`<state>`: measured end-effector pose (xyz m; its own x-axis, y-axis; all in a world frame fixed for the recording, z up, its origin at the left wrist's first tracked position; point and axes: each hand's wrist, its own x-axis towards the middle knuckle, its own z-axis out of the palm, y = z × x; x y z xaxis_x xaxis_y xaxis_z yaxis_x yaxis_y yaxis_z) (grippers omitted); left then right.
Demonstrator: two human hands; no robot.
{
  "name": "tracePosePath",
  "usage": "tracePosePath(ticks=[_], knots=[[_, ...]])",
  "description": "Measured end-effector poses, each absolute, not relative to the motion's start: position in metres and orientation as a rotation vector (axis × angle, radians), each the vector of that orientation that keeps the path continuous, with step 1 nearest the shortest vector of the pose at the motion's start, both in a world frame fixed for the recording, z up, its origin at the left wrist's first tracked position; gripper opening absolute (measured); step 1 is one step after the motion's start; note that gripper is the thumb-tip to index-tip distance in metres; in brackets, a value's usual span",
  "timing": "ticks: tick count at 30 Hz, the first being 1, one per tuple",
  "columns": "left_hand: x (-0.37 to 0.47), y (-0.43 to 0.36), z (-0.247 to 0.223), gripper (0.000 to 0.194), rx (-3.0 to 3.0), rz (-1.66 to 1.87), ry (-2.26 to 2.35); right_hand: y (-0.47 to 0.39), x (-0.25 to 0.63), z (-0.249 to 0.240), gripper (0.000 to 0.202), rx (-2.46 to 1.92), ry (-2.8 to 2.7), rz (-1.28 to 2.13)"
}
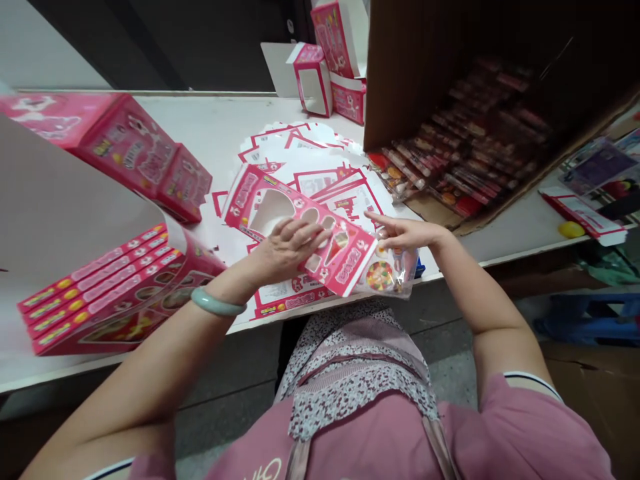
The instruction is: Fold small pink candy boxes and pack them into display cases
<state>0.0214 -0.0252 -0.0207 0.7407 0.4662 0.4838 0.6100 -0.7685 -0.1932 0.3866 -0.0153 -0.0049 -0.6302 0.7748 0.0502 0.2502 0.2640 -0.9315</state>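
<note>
A pink cardboard box (345, 235) with cut-out windows lies slantwise in front of me. My left hand (293, 248) holds it, with the fingers curled over its top face and the thumb hidden. At the box's right end, a clear plastic pack of toy food (383, 275) is partly inside the opening and partly outside. My right hand (403, 233) grips this pack with the index finger stretched out towards the box; its thumb is hidden. Under the box lies a spread of flat printed cardboard blanks (300, 143), white with pink edges.
Filled pink boxes stand in a stack (115, 293) at the left, with more pink boxes (140, 150) behind. A large brown carton (415, 67) on its side at the right holds many plastic packs (450, 160). Several opened boxes (313, 80) stand at the back.
</note>
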Motion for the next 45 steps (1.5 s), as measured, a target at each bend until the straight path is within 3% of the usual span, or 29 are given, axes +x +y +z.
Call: tracePosePath(ticks=[3,7,12,15,17,21,25,29,32,35,37,41,43,45], knots=[[0.033,-0.035,-0.027,0.060,-2.620,-0.554,-0.626,-0.012,0.377,-0.010,0.083,-0.905,-2.091,1.602],[0.049,-0.046,-0.035,0.073,-2.625,-0.597,-0.656,-0.011,0.368,-0.007,0.078,-1.031,-2.043,1.551],[0.040,-0.045,-0.039,0.085,-2.575,-0.792,-0.887,-0.028,0.408,0.010,0.055,-1.252,-1.882,0.894],[0.036,-0.046,-0.044,0.088,-2.511,-0.865,-0.952,-0.053,0.421,-0.008,0.032,-1.304,-1.680,1.138],[0.045,-0.051,-0.049,0.089,-2.565,-0.833,-0.928,-0.068,0.407,-0.029,0.036,-1.303,-1.508,1.351],[0.075,-0.063,-0.048,0.084,-2.665,-0.878,-0.817,-0.083,0.358,-0.049,0.039,-1.273,-1.458,1.251],[0.074,-0.077,-0.027,0.068,-2.818,-1.289,-0.846,-0.086,0.339,-0.023,0.034,-1.204,-1.459,0.801],[0.068,-0.089,-0.027,0.045,-2.803,-2.012,-1.060,-0.090,0.334,-0.012,0.057,-0.999,-1.628,0.512],[0.075,-0.088,-0.048,0.067,-2.648,-2.218,-1.109,-0.090,0.324,-0.026,0.049,-0.938,-1.694,0.462],[0.076,-0.083,-0.067,0.080,-2.652,-2.102,-1.105,-0.088,0.323,-0.033,0.049,-0.961,-1.810,0.426],[0.071,-0.081,-0.071,0.070,-2.610,-1.993,-1.093,-0.087,0.326,-0.028,0.042,-0.956,-1.885,0.444],[0.063,-0.087,-0.060,0.020,-2.426,-2.053,-1.151,-0.087,0.327,-0.010,0.027,-0.966,-1.874,0.566],[0.065,-0.092,-0.051,0.016,-2.373,-2.167,-1.237,-0.088,0.323,-0.005,0.025,-0.996,-1.808,0.661],[0.066,-0.097,-0.045,0.026,-2.381,-2.253,-1.296,-0.090,0.318,-0.004,0.028,-0.991,-1.748,0.760]])
